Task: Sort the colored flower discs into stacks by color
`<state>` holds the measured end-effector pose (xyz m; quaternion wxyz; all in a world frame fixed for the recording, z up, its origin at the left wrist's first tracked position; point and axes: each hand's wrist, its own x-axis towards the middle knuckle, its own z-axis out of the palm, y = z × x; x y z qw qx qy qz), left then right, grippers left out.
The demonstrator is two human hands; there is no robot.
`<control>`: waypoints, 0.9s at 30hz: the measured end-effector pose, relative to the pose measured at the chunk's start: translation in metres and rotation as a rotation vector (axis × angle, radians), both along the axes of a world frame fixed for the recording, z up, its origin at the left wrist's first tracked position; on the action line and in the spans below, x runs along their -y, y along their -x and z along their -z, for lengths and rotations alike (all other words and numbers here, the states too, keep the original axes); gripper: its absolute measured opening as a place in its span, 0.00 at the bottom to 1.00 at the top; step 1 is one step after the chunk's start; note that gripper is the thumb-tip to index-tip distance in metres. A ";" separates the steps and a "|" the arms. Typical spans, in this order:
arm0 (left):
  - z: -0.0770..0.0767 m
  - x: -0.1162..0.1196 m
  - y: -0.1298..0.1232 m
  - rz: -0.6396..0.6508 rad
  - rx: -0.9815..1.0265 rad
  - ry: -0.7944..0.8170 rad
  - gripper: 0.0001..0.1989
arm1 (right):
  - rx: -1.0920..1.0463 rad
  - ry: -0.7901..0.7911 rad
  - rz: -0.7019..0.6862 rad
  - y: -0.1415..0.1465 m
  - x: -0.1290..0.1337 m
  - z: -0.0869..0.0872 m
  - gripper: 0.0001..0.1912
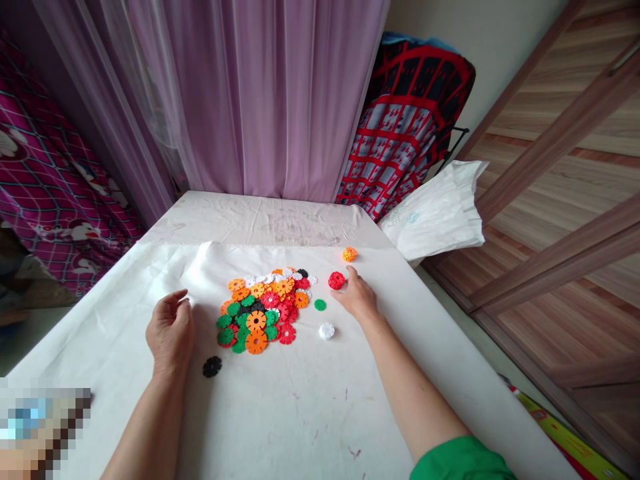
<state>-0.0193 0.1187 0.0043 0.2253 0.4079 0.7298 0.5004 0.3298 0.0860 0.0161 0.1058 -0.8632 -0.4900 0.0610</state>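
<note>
White cloth point(280, 413) covers the counter, wrinkled and faintly marked in red at the near end. Closest to the person lies one black disc point(212, 367), notched round its rim. Just beyond it the left hand point(170, 331) rests loosely curled, thumb and forefinger a little parted, nothing showing between them. To its right spreads the loose pile point(256, 307) of orange, green, red, white and black discs, overlapping at all angles. Past the pile's right side stand a white stack point(327, 331) and a lone green disc point(320, 305); farther off, the right hand point(356, 295) reaches to a red stack point(337, 281) — thumb and forefinger about it, though I cannot tell whether they grip. Beyond is an orange stack point(349, 254). I'd judge the step in hand to be handling the red stack; the next move calls for a light pinch — enough to keep its discs aligned. Purple curtains point(265, 100) hang behind.
</note>
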 end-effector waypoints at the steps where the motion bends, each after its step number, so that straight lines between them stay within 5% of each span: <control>1: 0.001 -0.001 0.001 0.003 -0.006 0.001 0.18 | 0.002 -0.015 0.016 0.003 0.001 0.004 0.40; 11: 0.000 -0.001 0.003 -0.005 -0.010 0.063 0.19 | 0.034 -0.069 0.087 0.005 -0.018 0.014 0.35; 22: 0.001 -0.002 0.005 -0.020 -0.023 0.109 0.18 | 0.007 -0.130 0.238 -0.002 -0.076 0.014 0.31; 27: -0.002 -0.001 0.003 -0.009 -0.010 0.115 0.19 | -0.024 -0.183 0.256 -0.002 -0.077 0.023 0.28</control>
